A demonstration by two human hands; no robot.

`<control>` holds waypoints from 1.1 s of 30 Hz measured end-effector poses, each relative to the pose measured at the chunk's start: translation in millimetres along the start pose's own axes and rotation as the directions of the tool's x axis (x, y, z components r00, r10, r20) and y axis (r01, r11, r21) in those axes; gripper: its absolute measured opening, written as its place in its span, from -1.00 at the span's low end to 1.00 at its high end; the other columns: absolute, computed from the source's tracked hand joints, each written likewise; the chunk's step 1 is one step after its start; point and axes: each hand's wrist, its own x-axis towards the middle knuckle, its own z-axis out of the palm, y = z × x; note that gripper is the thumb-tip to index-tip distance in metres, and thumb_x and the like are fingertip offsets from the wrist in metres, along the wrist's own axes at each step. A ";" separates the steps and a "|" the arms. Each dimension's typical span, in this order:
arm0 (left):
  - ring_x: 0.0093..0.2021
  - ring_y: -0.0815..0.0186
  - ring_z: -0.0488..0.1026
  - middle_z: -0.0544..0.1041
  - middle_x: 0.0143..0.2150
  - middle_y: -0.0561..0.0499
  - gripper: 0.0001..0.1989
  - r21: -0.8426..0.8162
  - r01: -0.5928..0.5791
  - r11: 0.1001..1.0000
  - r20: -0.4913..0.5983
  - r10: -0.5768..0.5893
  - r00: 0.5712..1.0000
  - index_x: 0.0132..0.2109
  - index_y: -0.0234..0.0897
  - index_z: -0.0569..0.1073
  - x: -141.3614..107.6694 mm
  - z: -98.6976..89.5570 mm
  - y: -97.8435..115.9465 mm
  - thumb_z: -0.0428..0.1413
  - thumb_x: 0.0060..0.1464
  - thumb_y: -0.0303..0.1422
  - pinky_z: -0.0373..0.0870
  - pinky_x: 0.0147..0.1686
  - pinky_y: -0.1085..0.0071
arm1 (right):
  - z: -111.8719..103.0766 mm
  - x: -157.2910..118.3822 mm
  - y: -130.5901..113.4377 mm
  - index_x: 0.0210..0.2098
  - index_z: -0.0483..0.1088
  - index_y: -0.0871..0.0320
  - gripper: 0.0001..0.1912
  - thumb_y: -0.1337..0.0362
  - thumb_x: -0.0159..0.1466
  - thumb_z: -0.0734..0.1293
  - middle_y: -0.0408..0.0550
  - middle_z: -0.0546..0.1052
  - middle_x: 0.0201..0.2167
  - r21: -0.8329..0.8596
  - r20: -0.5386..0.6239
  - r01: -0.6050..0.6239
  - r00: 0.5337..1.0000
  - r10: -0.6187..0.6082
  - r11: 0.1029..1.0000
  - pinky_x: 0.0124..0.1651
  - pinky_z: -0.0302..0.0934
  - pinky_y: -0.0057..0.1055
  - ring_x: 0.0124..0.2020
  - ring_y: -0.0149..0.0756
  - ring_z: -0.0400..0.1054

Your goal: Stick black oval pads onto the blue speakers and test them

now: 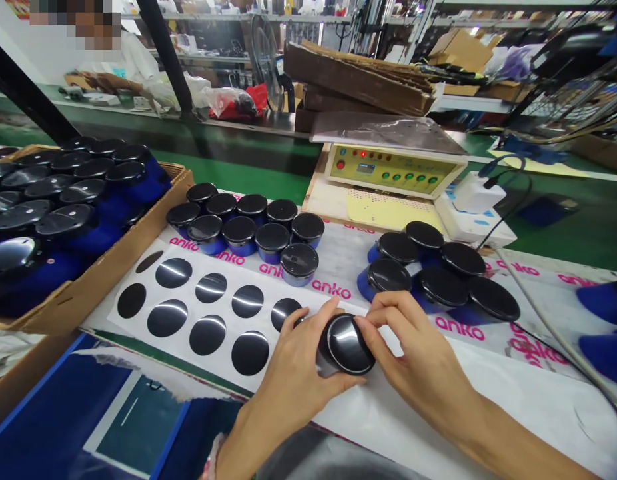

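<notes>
My left hand is wrapped around a short round canister with a dark top, held tilted above the bench. On its top lies a glossy black round sticker. The thumb and fingertips of my right hand pinch at the sticker's right edge. Beside my left hand is a white backing sheet carrying several black round stickers in two rows. Behind it stand several blue canisters with black tops. Another group of such canisters stands just beyond my right hand.
A cardboard box full of blue canisters stands at left. At the back sits a control machine with lit buttons. A white adapter and a cable lie at right. A person sits across the bench.
</notes>
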 end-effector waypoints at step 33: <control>0.15 0.18 0.32 0.39 0.15 0.17 0.00 -0.067 0.082 0.994 -0.018 -0.084 0.996 0.25 0.26 -0.10 3.2 8.9 -4.1 0.35 -0.17 -0.33 0.32 0.09 0.16 | -6.3 10.1 12.4 -0.18 0.35 0.13 -0.72 0.04 0.31 0.24 -0.06 0.49 -0.21 0.663 0.522 -0.588 0.807 0.277 0.464 -0.06 0.24 -0.28 -0.15 -0.22 0.37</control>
